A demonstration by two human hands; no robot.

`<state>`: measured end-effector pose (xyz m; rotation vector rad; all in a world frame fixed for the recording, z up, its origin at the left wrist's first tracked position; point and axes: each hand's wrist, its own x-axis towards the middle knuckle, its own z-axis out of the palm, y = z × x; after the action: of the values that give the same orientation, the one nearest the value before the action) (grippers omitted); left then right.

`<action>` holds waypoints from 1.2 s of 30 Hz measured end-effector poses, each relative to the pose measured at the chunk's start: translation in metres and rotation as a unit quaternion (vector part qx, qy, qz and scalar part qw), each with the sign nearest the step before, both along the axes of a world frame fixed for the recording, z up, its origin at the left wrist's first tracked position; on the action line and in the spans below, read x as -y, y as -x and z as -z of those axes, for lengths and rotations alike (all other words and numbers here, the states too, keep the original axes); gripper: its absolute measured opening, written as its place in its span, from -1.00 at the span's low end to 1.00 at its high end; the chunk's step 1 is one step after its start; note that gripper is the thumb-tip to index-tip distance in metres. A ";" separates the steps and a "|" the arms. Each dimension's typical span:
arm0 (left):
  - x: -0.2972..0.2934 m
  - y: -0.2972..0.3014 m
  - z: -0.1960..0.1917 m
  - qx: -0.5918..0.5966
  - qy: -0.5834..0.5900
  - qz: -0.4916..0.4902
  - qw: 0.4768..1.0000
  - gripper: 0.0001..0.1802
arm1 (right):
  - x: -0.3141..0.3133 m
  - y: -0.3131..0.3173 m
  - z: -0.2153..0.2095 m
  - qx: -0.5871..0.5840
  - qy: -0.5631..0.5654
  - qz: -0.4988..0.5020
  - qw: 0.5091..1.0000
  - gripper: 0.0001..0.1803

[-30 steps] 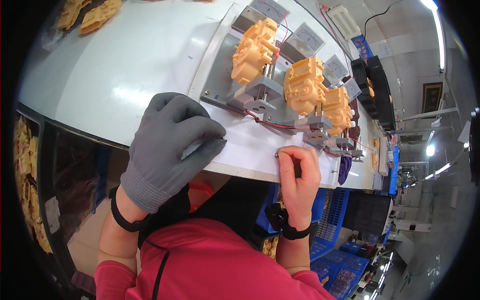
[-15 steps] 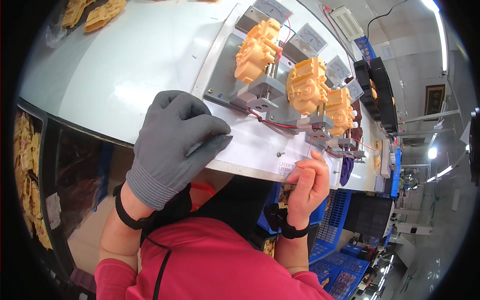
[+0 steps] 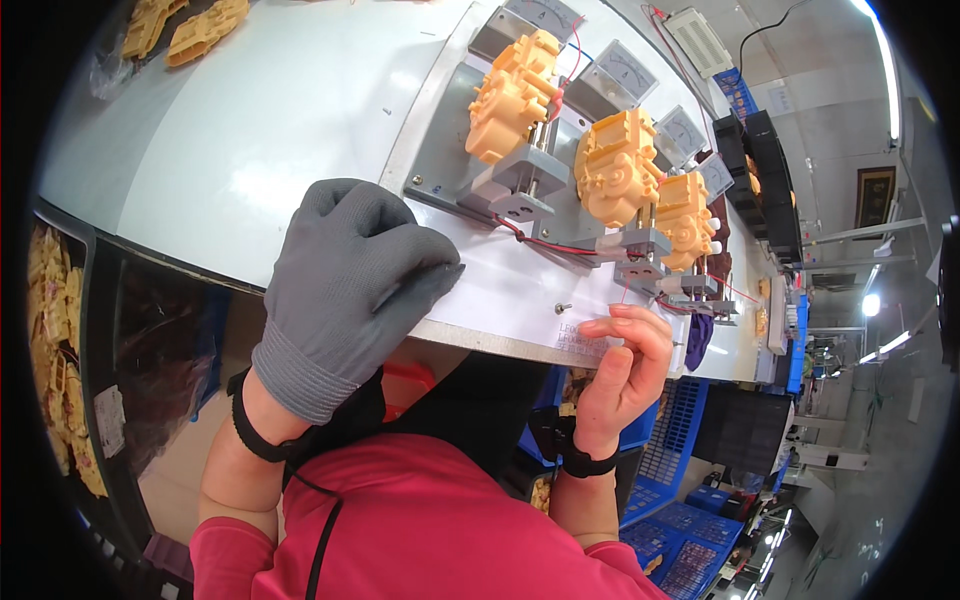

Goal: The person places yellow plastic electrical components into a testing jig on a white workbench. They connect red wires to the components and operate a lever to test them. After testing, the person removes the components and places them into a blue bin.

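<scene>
My left hand (image 3: pixel 345 285), in a grey knit glove, rests curled on the front edge of the white workbench (image 3: pixel 270 130), with nothing visible in it. My bare right hand (image 3: pixel 625 375) is at the bench's front edge, fingers bent onto a small white printed label (image 3: pixel 585 342) stuck there. Just beyond stands a grey metal fixture plate (image 3: pixel 440 150) carrying three orange plastic housings (image 3: pixel 510 95) (image 3: pixel 615 165) (image 3: pixel 685 215) on grey clamps, with red wires (image 3: pixel 540 243) running between them.
Analog meters (image 3: pixel 625 70) stand behind the fixtures. More orange plastic parts (image 3: pixel 185 28) lie at the bench's far left corner, and a bin of them (image 3: pixel 55 340) sits below on the left. Blue crates (image 3: pixel 690 510) are stacked low on the right.
My right hand has dropped from the bench top to its front edge and now curls onto the label. My left hand stays put.
</scene>
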<state>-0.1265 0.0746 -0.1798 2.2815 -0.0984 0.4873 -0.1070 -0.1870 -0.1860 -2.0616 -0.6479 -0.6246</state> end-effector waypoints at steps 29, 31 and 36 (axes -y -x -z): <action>0.006 -0.002 -0.002 0.028 -0.009 -0.029 0.999 -0.89 | -0.005 0.000 -0.005 0.009 0.050 0.034 0.998 -0.88; 0.005 -0.001 -0.002 0.024 -0.009 -0.030 0.999 -0.89 | -0.005 0.001 -0.005 0.010 0.054 0.036 0.998 -0.88; 0.006 -0.001 -0.003 0.015 0.001 -0.032 0.999 -0.89 | -0.004 0.000 -0.005 0.012 0.053 0.034 0.998 -0.86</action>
<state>-0.1255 0.0683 -0.1770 2.2809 -0.0406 0.5543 -0.1067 -0.1828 -0.1813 -2.1859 -0.6401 -0.6668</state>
